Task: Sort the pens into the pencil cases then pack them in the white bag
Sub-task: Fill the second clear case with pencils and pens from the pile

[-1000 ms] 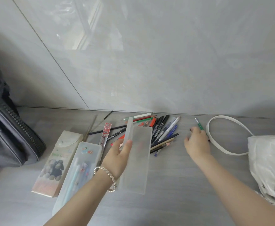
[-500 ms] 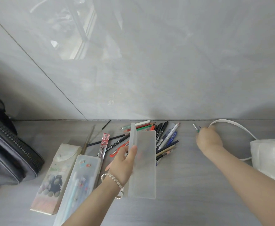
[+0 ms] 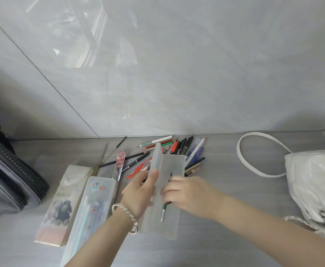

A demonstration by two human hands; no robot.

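Head view, the only one supplied.

- Left hand (image 3: 140, 193): the thumb lies on the inner face of the lid (image 3: 156, 160) and the other fingers sit behind it, so the hand is clamped on the lid. This props the lid up and leaves the tray clear for loading.
- Frosted case (image 3: 169, 226): it lies lengthwise on the tabletop (image 3: 221, 176), with its far end just in front of the loose pens, so the reach between pile and case is short.
- Right hand (image 3: 188, 195): the fingers are curled together on the green pen (image 3: 165, 208). The hand is blurred, so where each finger sits cannot be told.
- Green pen: this is the item being sorted. It is held over the open tray, parallel to the tray's long side, which appears chosen so that it fits. Whether it touches the tray bottom cannot be told.
- Pen pile (image 3: 182, 146): mixed pens and pencils lie loose against the wall, partly hidden behind the raised lid.
- Sticker case (image 3: 92, 205): it is translucent and appears closed, and pens show through its wall. It lies just left of the left hand.
- Bear case (image 3: 65, 201): it lies beside the sticker case, touching or nearly touching it.
- White bag (image 3: 315, 182): it stands at the right, well apart from the cases, with its strap (image 3: 241, 162) looped on the tabletop. Judged to be waiting for the packing step.
- Grey backpack (image 3: 9, 180): it sits at the far left and appears to play no part.
- Progress, judged: sorting is at an early stage, since most pens lie outside any case and nothing is in the bag.
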